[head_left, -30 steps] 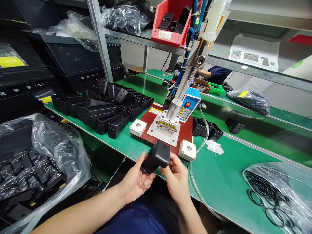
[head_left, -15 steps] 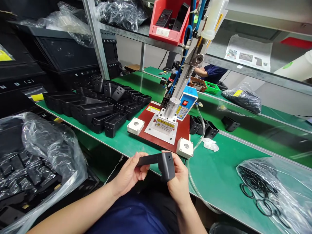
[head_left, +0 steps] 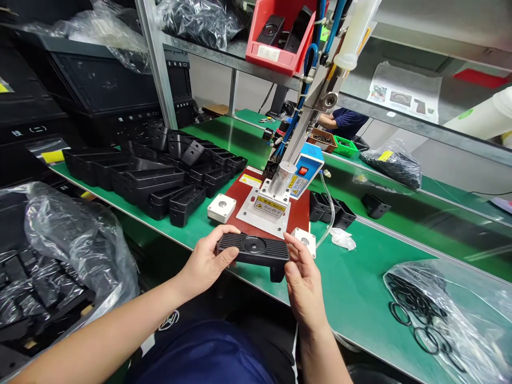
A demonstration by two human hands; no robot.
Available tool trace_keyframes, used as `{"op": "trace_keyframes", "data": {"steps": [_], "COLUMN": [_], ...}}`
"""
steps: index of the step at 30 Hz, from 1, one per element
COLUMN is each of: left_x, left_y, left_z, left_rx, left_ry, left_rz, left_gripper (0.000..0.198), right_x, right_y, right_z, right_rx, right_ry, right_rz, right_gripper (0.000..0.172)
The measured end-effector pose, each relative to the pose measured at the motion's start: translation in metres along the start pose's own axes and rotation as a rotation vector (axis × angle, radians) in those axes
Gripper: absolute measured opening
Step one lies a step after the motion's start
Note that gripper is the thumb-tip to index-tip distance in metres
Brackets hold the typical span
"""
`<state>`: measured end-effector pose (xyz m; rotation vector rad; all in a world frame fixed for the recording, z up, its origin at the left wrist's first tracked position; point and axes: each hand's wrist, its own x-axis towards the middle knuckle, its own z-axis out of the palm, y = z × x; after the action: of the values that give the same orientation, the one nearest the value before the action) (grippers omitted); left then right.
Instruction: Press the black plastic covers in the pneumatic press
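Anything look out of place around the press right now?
One thing: a crumpled white tissue or bag lies loose on the green bench, right of the red press base, looking stray beside the tubing. The ribbed black part between the left hand and right hand shows no visible damage.

A worker's bare left forearm (head_left: 108, 325) and right forearm (head_left: 318, 354) angle inward from the bottom of the frame, both sleeveless to the wrist. The left hand (head_left: 208, 261) curls, thumb raised along the top, fingers folded. The right hand (head_left: 302, 282) stands more upright, fingers loosely spread, well apart from the left.
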<state>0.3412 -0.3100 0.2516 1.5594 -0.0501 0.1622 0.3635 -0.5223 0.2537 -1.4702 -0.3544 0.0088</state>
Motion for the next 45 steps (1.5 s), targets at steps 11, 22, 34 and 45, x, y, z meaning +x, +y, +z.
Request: {"op": "trace_keyframes", "data": {"steps": [11, 22, 34, 45], "left_x": [0.086, 0.198, 0.208, 0.205], "left_y": [0.052, 0.065, 0.04, 0.042], "left_z": [0.009, 0.035, 0.049, 0.05], "left_rx": [0.105, -0.124, -0.276, -0.089], "left_ry": [-0.063, -0.036, -0.004, 0.093], "left_rz": [0.41, 0.381, 0.349, 0.432], "left_gripper": [0.046, 0.035, 0.032, 0.033], "right_x": [0.071, 0.162, 0.155, 0.155], "right_y": [-0.042, -0.045, -0.031, -0.011], "right_z": [0.002, -0.007, -0.008, -0.015], "right_rx": [-0.245, -0.325, -0.526, -0.362], "right_ry": [0.153, 0.285, 0.316, 0.187], "right_rz": [-0.369, -0.429, -0.496, -0.492], "right_gripper": [0.038, 0.037, 0.037, 0.041]}}
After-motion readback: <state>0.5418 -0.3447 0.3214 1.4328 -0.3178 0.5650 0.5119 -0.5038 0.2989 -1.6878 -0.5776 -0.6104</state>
